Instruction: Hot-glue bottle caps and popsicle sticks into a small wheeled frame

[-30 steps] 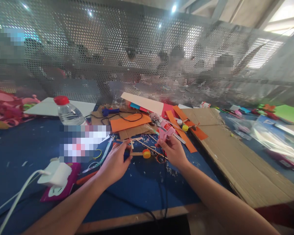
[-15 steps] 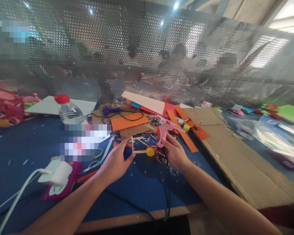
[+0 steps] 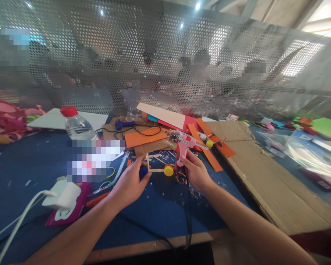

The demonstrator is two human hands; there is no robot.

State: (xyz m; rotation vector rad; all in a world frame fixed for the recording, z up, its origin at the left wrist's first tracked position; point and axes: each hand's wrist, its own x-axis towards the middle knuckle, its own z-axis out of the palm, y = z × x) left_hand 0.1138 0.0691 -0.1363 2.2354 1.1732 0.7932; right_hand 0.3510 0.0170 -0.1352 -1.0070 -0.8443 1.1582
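Observation:
My left hand (image 3: 132,181) is closed on a small frame of wooden sticks (image 3: 156,170), with one stick standing upright near my fingertips. A yellow bottle cap (image 3: 168,170) is at the frame's right end, and a blue cap (image 3: 143,170) shows partly behind my fingers. In my right hand (image 3: 198,173) is a pink hot glue gun (image 3: 183,149), gripped by its handle, its black cord hanging down over the table edge. The gun stands just right of the yellow cap, its nozzle end hard to make out among the clutter.
A clear bottle with a red cap (image 3: 69,111) stands at left behind a white charger plug (image 3: 61,194) on a purple power strip (image 3: 81,206). Orange strips (image 3: 146,136), scissors and scraps lie ahead. A long cardboard piece (image 3: 267,176) covers the right. A perforated metal screen (image 3: 160,48) rises behind.
Almost nothing differs. The stick frame and its yellow cap have shifted very slightly left; both hands keep their grip.

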